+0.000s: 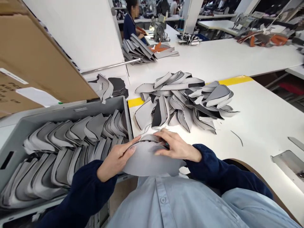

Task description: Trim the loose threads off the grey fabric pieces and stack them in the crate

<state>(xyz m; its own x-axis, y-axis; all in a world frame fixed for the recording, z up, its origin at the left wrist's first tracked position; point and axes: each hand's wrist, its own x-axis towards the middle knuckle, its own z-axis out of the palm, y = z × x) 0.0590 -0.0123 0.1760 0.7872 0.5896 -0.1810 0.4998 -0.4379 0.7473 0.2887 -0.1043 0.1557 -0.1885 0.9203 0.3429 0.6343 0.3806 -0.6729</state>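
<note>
A curved grey fabric piece (152, 161) with a dark-edged seam is held between both hands, close to my body at the table's front edge. My left hand (118, 158) pinches its left end, thumb on top. On the seam's right part my right hand (174, 146) is closed, with its thumb and fingers gripping the edge; part of the fingertips is hidden. Beyond the hands lies a loose heap of similar grey pieces (178, 104) with black edging. To the left, a grey plastic crate (78, 109) holds rows of stacked curved pieces (64, 133).
A cardboard box (42, 57) rises at the left behind the crate. Yellow tape (237, 80) crosses the white table (256, 104). A metal machine plate (289, 166) is set at the right. Farther back, a person (131, 22) sits by a sewing machine (159, 28).
</note>
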